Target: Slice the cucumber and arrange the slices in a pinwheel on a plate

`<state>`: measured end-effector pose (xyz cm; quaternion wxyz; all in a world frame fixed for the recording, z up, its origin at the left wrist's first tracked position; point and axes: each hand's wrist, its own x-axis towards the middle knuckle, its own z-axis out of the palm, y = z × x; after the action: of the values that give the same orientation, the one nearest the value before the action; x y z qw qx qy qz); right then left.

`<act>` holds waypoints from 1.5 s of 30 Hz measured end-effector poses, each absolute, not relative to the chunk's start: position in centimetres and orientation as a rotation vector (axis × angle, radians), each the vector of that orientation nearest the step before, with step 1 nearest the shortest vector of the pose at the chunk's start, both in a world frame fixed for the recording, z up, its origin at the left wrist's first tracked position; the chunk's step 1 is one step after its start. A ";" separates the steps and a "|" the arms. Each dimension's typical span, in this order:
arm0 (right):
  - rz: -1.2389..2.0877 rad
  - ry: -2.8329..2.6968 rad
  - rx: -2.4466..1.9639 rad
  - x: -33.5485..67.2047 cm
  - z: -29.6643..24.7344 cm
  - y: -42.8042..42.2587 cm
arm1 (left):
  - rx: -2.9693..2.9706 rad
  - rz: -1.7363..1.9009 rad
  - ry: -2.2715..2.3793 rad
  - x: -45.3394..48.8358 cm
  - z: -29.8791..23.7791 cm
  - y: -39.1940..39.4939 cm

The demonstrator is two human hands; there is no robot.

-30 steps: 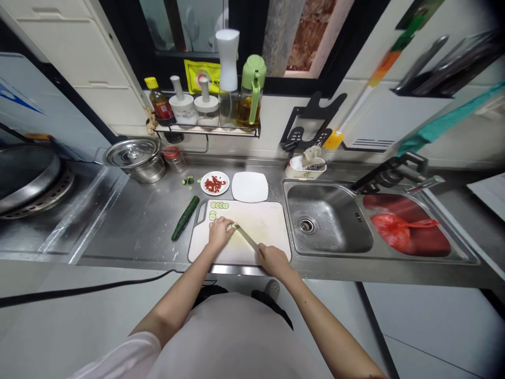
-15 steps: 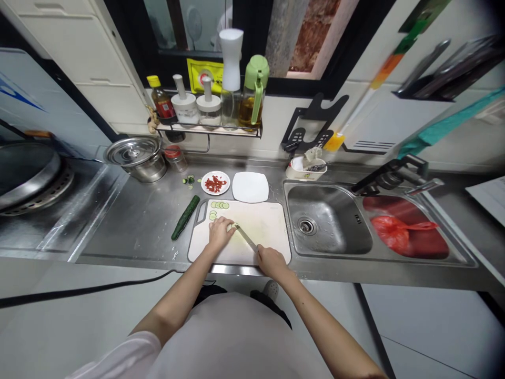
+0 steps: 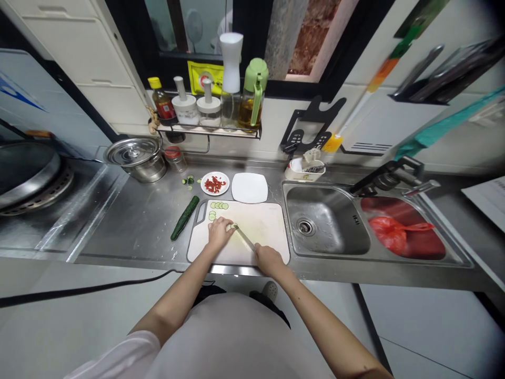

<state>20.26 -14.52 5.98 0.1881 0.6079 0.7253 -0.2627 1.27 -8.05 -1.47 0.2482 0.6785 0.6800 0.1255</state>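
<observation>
Over the white cutting board [image 3: 268, 218], my left hand [image 3: 219, 233] is closed, its fingertips on a pale green cucumber slice [image 3: 232, 226]. My right hand [image 3: 269, 259] grips a knife [image 3: 245, 238] by its handle. The blade slants up and left, its tip at that slice beside my left fingers. Several cut cucumber slices [image 3: 219, 206] lie in a row near the board's top left, with a few more [image 3: 212, 216] just below. Left of the board, a whole dark green cucumber [image 3: 184, 218] rests on the steel counter.
Behind the board stand a plate of red pieces [image 3: 215, 183] and a white square plate [image 3: 249, 181]. Green scraps [image 3: 188, 180] lie nearby. A double sink [image 3: 329, 247] adjoins on the right, a red bag [image 3: 390, 235] in its far basin. A lidded pot [image 3: 148, 169] stands left.
The camera view has shifted very slightly. My hands, the knife and the cucumber slices keep almost the same places on the board.
</observation>
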 end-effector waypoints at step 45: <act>-0.679 2.047 1.683 21.2 5.5 -14.7 | 1.799 0.355 1.857 1.4 -1.8 -7.7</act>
<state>21.18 -14.71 5.47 0.2018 0.6026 0.7328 -0.2432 1.42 -7.70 -1.79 0.2626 0.6651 0.6866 0.1313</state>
